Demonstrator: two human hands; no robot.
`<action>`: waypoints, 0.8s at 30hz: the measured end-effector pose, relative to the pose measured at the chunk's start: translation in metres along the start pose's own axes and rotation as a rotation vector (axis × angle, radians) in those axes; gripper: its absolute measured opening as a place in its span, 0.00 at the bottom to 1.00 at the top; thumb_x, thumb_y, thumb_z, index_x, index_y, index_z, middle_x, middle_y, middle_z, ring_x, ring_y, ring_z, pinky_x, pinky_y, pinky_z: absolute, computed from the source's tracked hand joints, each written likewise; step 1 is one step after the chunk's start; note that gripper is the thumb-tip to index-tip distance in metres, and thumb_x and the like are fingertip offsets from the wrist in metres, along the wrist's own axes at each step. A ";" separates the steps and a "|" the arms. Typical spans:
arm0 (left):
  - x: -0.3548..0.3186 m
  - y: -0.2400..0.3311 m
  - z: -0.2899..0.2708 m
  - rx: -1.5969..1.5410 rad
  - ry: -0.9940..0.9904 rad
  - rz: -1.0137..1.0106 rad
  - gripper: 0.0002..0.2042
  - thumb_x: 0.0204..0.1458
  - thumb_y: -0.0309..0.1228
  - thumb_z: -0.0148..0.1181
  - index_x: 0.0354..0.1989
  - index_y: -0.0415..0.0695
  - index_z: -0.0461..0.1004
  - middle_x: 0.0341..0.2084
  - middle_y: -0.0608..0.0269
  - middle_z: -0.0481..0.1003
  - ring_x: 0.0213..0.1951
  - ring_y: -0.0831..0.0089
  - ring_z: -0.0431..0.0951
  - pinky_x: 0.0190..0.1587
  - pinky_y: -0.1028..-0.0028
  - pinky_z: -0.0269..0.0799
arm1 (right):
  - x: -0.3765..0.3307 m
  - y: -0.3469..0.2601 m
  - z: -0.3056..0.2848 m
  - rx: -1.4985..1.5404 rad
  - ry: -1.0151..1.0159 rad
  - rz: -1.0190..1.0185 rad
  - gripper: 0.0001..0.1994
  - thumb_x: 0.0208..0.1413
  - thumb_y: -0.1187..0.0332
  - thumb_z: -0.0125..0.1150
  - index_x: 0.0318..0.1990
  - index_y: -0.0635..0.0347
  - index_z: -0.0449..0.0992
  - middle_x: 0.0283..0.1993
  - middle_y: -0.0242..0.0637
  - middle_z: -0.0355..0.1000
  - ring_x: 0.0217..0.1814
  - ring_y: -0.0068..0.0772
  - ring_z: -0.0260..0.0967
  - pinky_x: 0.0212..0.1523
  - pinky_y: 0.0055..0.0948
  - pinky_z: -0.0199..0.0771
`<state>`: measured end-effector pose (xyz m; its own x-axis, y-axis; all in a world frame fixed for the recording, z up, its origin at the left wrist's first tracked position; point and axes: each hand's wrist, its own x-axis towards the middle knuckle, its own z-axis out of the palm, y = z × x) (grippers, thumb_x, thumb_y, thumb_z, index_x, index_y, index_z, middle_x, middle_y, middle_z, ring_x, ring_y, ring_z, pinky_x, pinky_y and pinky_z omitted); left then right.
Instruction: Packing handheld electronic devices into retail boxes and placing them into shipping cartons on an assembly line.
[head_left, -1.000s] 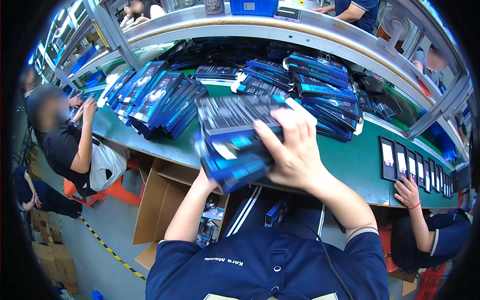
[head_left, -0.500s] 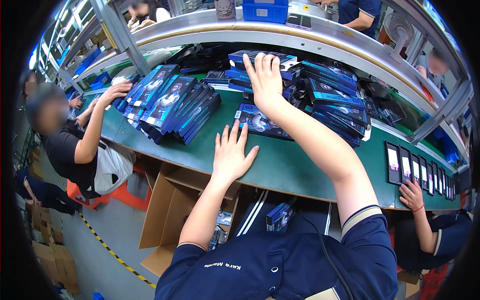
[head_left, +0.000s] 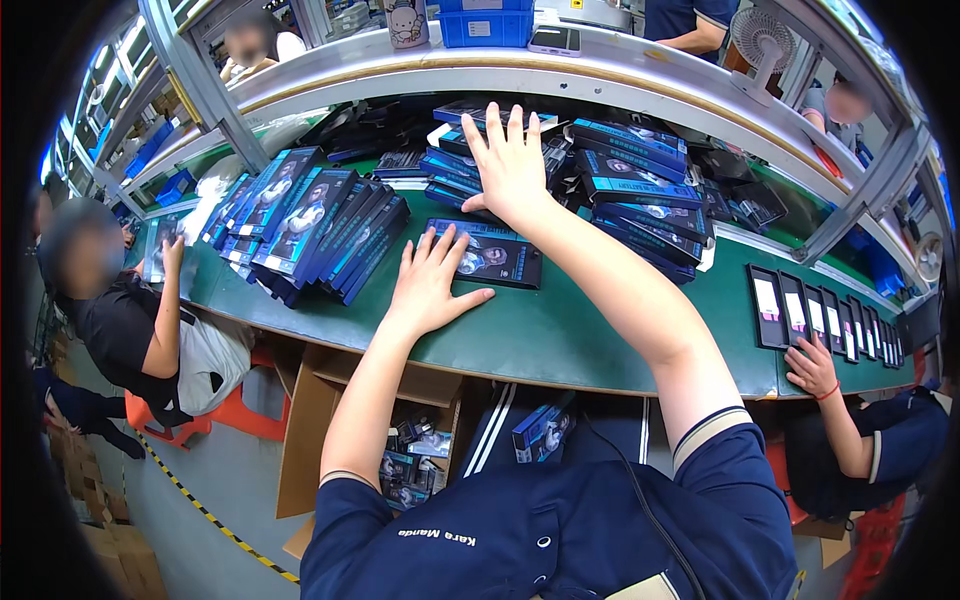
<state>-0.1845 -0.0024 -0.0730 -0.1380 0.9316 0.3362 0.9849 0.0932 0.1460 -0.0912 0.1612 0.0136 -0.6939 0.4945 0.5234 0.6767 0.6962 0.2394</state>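
Note:
A flat dark-blue printed box [head_left: 508,264] lies on the green workbench in front of me. My left hand [head_left: 430,285] rests with fingers spread at this box's left end, fingertips on it. Above the box's far side is my right hand [head_left: 512,175], open, its fingers stretched toward the middle pile of similar boxes [head_left: 450,165]. Whether those fingers touch the pile I cannot tell. Neither hand grips anything. My right hand and forearm cover part of the pile and of the flat box.
Leaning boxes [head_left: 320,225] fill the bench's left; another stack [head_left: 645,205] stands right of my forearm. Black trays [head_left: 768,305] line the right end, near a co-worker's hand [head_left: 812,368]. A raised shelf [head_left: 620,75] crosses behind. Below the bench sits an open carton [head_left: 330,420].
The flat box has shifted slightly left and nearer, and my left hand has come onto its end. My right hand's fingers are spread wider. The left co-worker's hand has left the leaning boxes.

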 end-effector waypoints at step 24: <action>0.092 -0.024 -0.099 -0.299 0.251 0.526 0.50 0.24 0.49 0.79 0.63 0.45 0.69 0.53 0.48 0.66 0.56 0.51 0.68 0.61 0.60 0.63 | -0.209 0.142 -0.067 0.325 0.284 0.085 0.28 0.44 0.64 0.72 0.55 0.57 0.72 0.64 0.46 0.62 0.70 0.57 0.53 0.70 0.54 0.51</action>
<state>-0.2312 0.0461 0.0469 0.2985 0.7122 0.6353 0.8610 -0.4882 0.1427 0.1666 0.1218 -0.0065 -0.5130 0.4265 0.7449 0.5847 0.8090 -0.0605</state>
